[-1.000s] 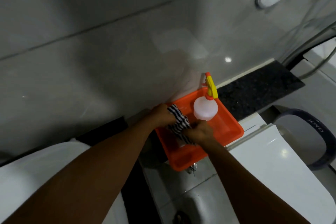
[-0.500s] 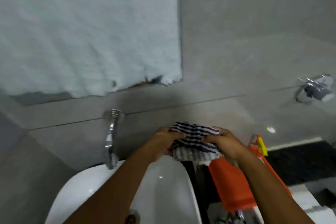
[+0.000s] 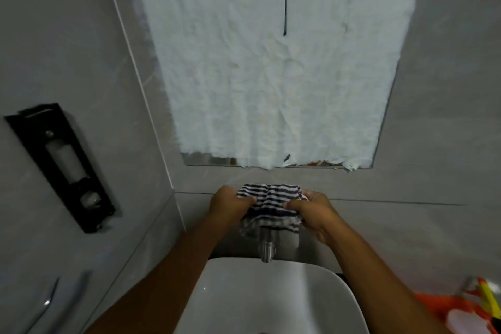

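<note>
**Below the coated mirror, a cloth held ready**

Above the tap (image 3: 267, 248), just under the lower edge of the mirror (image 3: 208, 159), both hands hold a striped cloth (image 3: 271, 198) bunched between them. The left hand (image 3: 230, 205) grips its left end with curled fingers and thumb. The right hand (image 3: 311, 214) pinches the right end the same way. The cloth sits as a thick folded pad, and its loose lower edge hangs over the top of the tap.

Holding it in two hands like this looks like a way to gather it firmly before wiping. Its place close to the wall suggests the mirror is the target. A white, crumpled-looking coat (image 3: 271, 76) covers nearly all the glass, leaving only a thin bare strip along the bottom.

The white basin (image 3: 265, 301) lies nearer, straight under the hands, where drips would fall. On the left wall hangs a black dispenser (image 3: 62, 165). At the near right, an orange tray (image 3: 444, 309) holds a spray bottle (image 3: 485, 298) with a yellow trigger, blurred at the frame edge but probably within reach.

No brand, label or writing can be read anywhere.
</note>
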{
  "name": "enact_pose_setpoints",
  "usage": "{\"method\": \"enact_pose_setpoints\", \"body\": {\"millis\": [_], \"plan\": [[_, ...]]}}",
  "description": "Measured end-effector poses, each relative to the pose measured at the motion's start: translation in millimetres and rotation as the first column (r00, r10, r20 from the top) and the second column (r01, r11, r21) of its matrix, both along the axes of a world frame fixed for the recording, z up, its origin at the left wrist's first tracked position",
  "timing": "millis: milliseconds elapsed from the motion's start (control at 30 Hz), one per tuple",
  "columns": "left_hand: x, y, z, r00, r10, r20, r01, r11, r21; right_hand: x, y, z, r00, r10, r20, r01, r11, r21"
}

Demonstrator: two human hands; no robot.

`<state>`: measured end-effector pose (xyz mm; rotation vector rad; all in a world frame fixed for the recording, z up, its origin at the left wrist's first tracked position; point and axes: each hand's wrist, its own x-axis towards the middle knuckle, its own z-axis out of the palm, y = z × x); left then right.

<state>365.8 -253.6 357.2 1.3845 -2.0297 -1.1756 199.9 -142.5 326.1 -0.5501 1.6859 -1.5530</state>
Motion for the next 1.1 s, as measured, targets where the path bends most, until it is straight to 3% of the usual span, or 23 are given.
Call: {"method": "enact_pose_setpoints", "body": {"millis": [33,100,233,300,333,400,467,533,600,633,667,700,733,767,800,833,867,900,933,967,1000,1033,1100], "plan": [[-5.5,4.3,2.3,0.987,0.071,0.146,-0.042,0.980,-0.193,0.3,-6.4,-1.9,0.999,-0.039,-0.022,0.040,0.999,0.026],[-17.7,19.5,3.2,0.968,0.133,0.211,-0.035,0.911,-0.412,1.0,-15.2,-5.9,0.991,-0.104,-0.084,0.110,0.992,0.062],[-52.8,32.8,-13.0,0.972,-0.029,0.231,0.096,0.954,-0.283,0.1,-16.4,-12.5,0.973,-0.113,-0.199,0.113,0.994,-0.012],[-65.0,27.6,-21.5,0.987,-0.077,0.140,0.096,0.986,-0.137,-4.0,-1.9,-14.7,0.907,-0.173,-0.383,0.121,0.980,-0.157],[-68.6,24.4,-24.1,0.994,-0.065,0.084,0.071,0.996,-0.062,-10.9,6.9,-17.1,0.782,-0.231,-0.579,0.121,0.967,-0.222],[-68.6,15.7,-31.5,0.996,0.044,-0.075,-0.033,0.990,0.140,-32.7,21.0,-27.0,0.332,-0.277,-0.901,0.090,0.961,-0.262],[-65.6,5.5,-39.1,0.932,0.181,-0.312,0.013,0.847,0.531,-57.8,25.4,-39.2,-0.016,-0.211,-0.977,0.086,0.974,-0.211],[-57.8,2.2,-40.3,0.890,0.230,-0.394,0.164,0.643,0.748,-76.9,23.4,-54.4,-0.227,-0.103,-0.968,0.082,0.989,-0.124],[-60.0,-7.8,-46.5,0.870,0.242,-0.430,0.214,0.601,0.770,-92.1,18.2,-68.6,-0.356,-0.032,-0.934,0.085,0.994,-0.067],[-65.8,-11.5,-50.2,0.868,0.253,-0.427,0.170,0.656,0.735,-98.8,14.7,-74.4,-0.401,-0.024,-0.916,0.093,0.993,-0.067],[-73.6,-11.5,-52.9,0.907,0.215,-0.362,0.060,0.786,0.616,-104.6,11.1,-79.5,-0.440,-0.032,-0.897,0.101,0.991,-0.085],[-80.3,-6.8,-52.8,0.975,0.124,-0.186,-0.045,0.924,0.380,-109.3,7.4,-84.1,-0.476,-0.053,-0.878,0.102,0.988,-0.115],[-82.8,0.0,-54.6,0.997,-0.011,0.080,0.004,0.996,0.086,-113.0,3.5,-88.5,-0.509,-0.078,-0.857,0.099,0.984,-0.149],[-87.8,6.0,-53.6,0.935,-0.079,0.346,0.122,0.987,-0.102,-116.0,-0.2,-92.5,-0.535,-0.097,-0.839,0.095,0.980,-0.174],[-92.6,9.5,-51.9,0.889,-0.055,0.454,0.155,0.970,-0.185,-118.1,-3.2,-95.8,-0.551,-0.114,-0.827,0.088,0.977,-0.193],[-96.6,14.4,-52.9,0.894,-0.016,0.449,0.121,0.971,-0.207,-120.0,-5.8,-98.2,-0.558,-0.135,-0.819,0.077,0.974,-0.214],[-94.9,7.9,-55.8,0.938,-0.013,0.346,0.061,0.990,-0.126,-121.5,-7.7,-100.1,-0.562,-0.160,-0.811,0.067,0.969,-0.238],[-90.3,-2.0,-57.2,0.992,0.012,0.123,-0.020,0.997,0.069,-122.6,-9.0,-101.7,-0.563,-0.180,-0.807,0.059,0.965,-0.257],[-83.3,-7.7,-53.9,0.984,0.094,-0.152,-0.036,0.937,0.348,-123.1,-9.9,-103.0,-0.560,-0.191,-0.806,0.057,0.962,-0.268],[-75.6,-11.6,-53.2,0.936,0.166,-0.310,0.058,0.796,0.603,-123.4,-10.4,-103.8,-0.556,-0.196,-0.808,0.059,0.960,-0.273],[-69.5,-13.4,-51.2,0.890,0.222,-0.398,0.176,0.639,0.749,-123.6,-10.8,-104.2,-0.554,-0.197,-0.809,0.058,0.960,-0.274],[-66.4,-15.6,-51.2,0.868,0.245,-0.432,0.239,0.557,0.795,-123.8,-11.4,-104.1,-0.554,-0.196,-0.809,0.057,0.960,-0.272],[-70.2,-21.2,-48.3,0.901,0.190,-0.389,0.216,0.581,0.784,-124.2,-13.1,-102.6,-0.557,-0.196,-0.807,0.063,0.959,-0.277]]}}
